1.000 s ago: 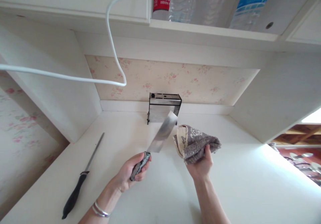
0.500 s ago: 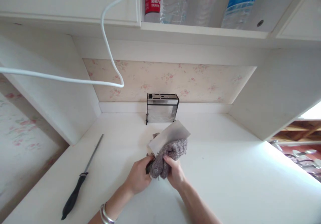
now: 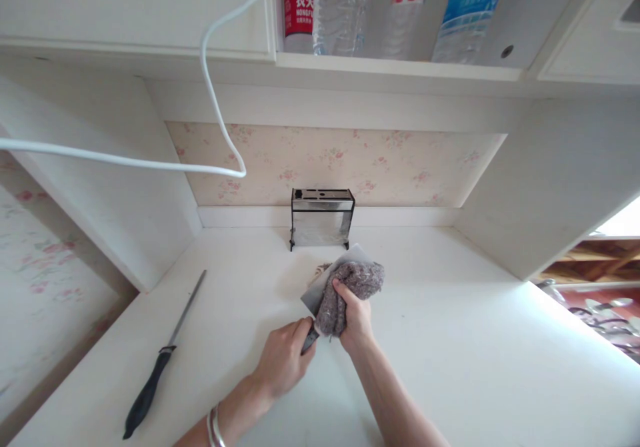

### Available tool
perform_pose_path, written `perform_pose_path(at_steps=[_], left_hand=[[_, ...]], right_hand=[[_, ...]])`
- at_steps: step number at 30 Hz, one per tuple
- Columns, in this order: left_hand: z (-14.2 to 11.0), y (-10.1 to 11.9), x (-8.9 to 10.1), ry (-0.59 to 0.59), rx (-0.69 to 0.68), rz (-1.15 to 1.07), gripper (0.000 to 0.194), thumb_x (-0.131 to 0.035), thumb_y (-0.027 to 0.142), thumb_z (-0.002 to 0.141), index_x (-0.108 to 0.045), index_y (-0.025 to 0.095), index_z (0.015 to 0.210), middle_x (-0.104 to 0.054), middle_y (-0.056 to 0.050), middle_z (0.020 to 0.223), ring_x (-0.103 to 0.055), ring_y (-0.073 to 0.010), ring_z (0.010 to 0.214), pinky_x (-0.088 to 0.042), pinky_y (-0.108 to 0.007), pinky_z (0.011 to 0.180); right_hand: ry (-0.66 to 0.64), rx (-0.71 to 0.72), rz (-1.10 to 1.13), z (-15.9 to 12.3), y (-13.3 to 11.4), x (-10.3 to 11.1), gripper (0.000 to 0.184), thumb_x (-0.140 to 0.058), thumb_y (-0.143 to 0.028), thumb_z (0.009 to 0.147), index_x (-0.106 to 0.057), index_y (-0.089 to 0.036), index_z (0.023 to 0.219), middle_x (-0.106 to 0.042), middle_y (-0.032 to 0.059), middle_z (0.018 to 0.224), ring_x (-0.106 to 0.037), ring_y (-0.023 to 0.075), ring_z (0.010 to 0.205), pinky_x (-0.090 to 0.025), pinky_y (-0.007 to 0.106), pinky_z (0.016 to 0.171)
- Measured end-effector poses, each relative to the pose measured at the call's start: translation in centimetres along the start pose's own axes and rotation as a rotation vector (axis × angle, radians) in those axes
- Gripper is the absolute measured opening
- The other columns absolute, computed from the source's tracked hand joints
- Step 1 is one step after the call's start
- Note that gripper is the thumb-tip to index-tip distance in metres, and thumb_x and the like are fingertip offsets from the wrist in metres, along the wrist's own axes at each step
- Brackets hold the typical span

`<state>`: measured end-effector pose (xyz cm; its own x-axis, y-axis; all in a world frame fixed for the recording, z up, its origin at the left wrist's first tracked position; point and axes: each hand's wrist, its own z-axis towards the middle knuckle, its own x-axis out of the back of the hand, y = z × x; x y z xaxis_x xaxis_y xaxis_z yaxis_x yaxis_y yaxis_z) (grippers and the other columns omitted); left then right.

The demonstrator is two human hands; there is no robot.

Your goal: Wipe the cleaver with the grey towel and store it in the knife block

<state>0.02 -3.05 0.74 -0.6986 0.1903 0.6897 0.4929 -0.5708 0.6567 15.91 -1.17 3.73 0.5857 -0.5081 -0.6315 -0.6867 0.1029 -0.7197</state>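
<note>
My left hand [image 3: 283, 360] is closed round the dark handle of a broad steel cleaver [image 3: 317, 290], whose blade points up and away over the white counter [image 3: 450, 340]. My right hand [image 3: 355, 317] grips a grey knitted cloth [image 3: 350, 287] wrapped over the blade, covering most of its far part. Only a strip of the blade shows to the left of the cloth. Both hands are close together in front of the metal knife block [image 3: 321, 217].
A honing steel [image 3: 163, 357] with a black handle lies on the counter at the left. A white cable [image 3: 210, 80] hangs from above. Bottles [image 3: 345, 7] stand on the upper shelf. White side walls flank the counter recess.
My right hand brought the cloth from beside the blade onto it, and has since slid it along the blade. The cleaver has turned flatter and lower.
</note>
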Motion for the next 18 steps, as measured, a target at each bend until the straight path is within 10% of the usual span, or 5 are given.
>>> perform_pose_path(at_steps=[18], left_hand=[[-3.0, -1.6, 5.4, 0.032, 0.032, -0.009, 0.028, -0.061, 0.032, 0.084, -0.063, 0.026, 0.111, -0.071, -0.008, 0.101, -0.065, -0.0242, 0.090, -0.043, -0.032, 0.081]], right_hand=[[0.006, 0.107, -0.013, 4.9, -10.3, 0.3, 0.040, -0.081, -0.021, 0.062, -0.068, -0.016, 0.099, -0.075, 0.0039, 0.087, -0.070, 0.0203, 0.073, -0.060, 0.034, 0.068]])
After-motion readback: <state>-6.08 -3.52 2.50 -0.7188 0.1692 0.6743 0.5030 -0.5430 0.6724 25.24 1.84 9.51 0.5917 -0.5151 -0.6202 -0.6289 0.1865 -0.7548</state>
